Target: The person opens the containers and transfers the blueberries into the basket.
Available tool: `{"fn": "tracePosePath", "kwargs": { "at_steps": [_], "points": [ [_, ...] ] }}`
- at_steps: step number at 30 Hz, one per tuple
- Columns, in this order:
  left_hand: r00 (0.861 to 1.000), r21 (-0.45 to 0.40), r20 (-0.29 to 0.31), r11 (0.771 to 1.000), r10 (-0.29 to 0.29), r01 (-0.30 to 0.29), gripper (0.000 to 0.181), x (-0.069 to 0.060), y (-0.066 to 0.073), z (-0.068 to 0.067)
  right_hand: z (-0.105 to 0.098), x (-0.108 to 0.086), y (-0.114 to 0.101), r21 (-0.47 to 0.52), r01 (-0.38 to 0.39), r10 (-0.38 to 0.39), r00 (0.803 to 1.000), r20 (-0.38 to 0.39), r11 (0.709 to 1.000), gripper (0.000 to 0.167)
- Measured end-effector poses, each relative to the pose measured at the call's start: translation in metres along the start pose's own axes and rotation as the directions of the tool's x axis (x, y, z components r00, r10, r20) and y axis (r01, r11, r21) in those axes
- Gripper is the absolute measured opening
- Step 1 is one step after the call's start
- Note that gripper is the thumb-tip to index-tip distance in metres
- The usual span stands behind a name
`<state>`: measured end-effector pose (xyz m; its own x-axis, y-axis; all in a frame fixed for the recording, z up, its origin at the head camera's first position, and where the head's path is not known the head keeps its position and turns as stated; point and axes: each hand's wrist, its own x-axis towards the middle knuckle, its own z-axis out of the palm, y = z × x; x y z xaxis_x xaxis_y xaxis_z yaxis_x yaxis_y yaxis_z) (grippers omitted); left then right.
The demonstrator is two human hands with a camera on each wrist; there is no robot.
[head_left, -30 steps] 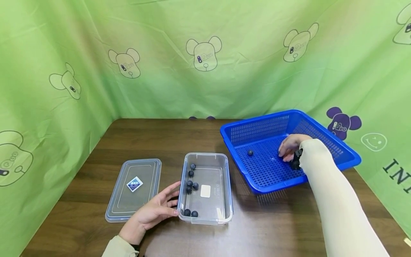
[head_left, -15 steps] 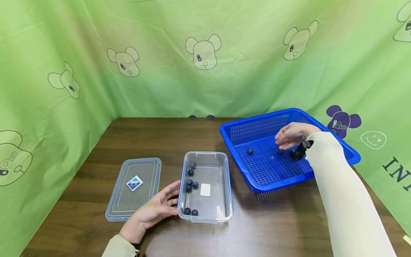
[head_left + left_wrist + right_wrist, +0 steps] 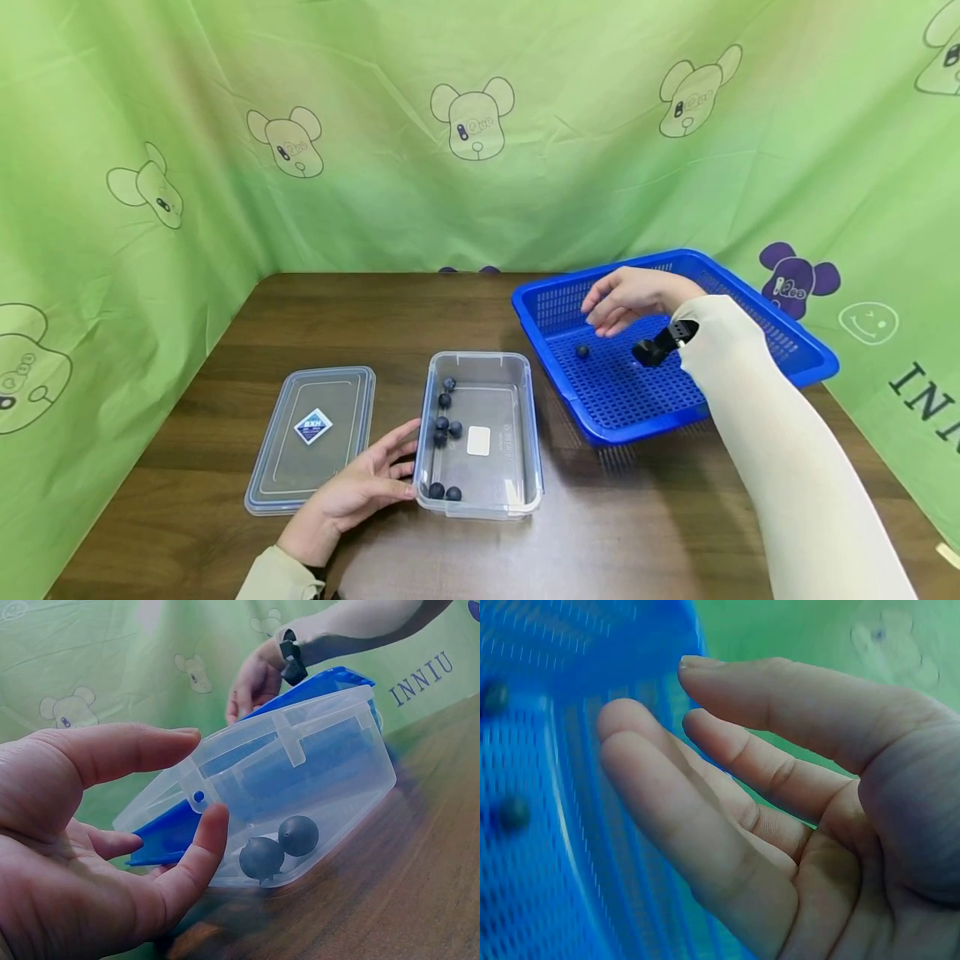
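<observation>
My left hand (image 3: pixel 367 487) touches the left side of a clear plastic food container (image 3: pixel 487 508) with its fingers and thumb spread. Several blueberries (image 3: pixel 441 429) lie along that side inside it. Over a blue plastic basket (image 3: pixel 600 435), my right hand (image 3: pixel 630 298) hangs with loosely bent fingers. Nothing shows between its fingers (image 3: pixel 697 817) in the right wrist view. One blueberry (image 3: pixel 582 352) rests on the basket floor below the hand. The right wrist view shows a second blueberry (image 3: pixel 513 814) there, hidden in the head view.
A clear lid (image 3: pixel 288 467) with a blue-edged rim and a diamond sticker (image 3: pixel 312 426) lies left of the container on the wooden table (image 3: pixel 390 312). Behind the table hangs a green printed curtain (image 3: pixel 375 200). The basket's raised walls stand around the right hand's area.
My right hand has risen off the basket floor and moved left with no berry showing in it. A blueberry seen beneath it half a second ago is now out of sight in the head view.
</observation>
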<state>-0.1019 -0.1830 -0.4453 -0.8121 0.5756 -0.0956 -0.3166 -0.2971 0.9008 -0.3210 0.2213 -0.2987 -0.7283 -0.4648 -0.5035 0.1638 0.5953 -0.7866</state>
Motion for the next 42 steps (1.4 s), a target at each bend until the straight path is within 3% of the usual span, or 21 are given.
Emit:
{"fn": "tracePosePath", "kwargs": {
  "at_steps": [11, 17, 27, 32, 42],
  "points": [
    [1.0, 0.005, 0.003, 1.0, -0.002, 0.002, 0.096, 0.001, 0.0, -0.001, 0.054, 0.014, -0.038, -0.016, 0.145, -0.142, 0.983, 0.114, 0.989, 0.023],
    [1.0, 0.001, 0.004, 1.0, 0.008, -0.008, 0.096, 0.0, 0.0, -0.001, 0.089, 0.023, -0.051, -0.062, 0.174, -0.158, 0.965, 0.208, 0.983, 0.028],
    [1.0, -0.005, -0.004, 1.0, 0.004, -0.004, 0.096, 0.0, -0.001, 0.0, 0.15, 0.035, -0.053, -0.138, 0.136, -0.081, 0.936, 0.342, 0.981, 0.03],
    [1.0, 0.0, 0.002, 1.0, 0.003, -0.003, 0.096, 0.0, 0.0, 0.0, 0.178, 0.04, -0.049, -0.189, 0.109, -0.023, 0.912, 0.409, 0.976, 0.022],
    [1.0, -0.008, 0.003, 1.0, -0.005, 0.005, 0.095, 0.0, 0.001, 0.0, 0.215, 0.048, -0.039, -0.315, 0.067, 0.083, 0.896, 0.437, 0.947, 0.01]
  ]
}}
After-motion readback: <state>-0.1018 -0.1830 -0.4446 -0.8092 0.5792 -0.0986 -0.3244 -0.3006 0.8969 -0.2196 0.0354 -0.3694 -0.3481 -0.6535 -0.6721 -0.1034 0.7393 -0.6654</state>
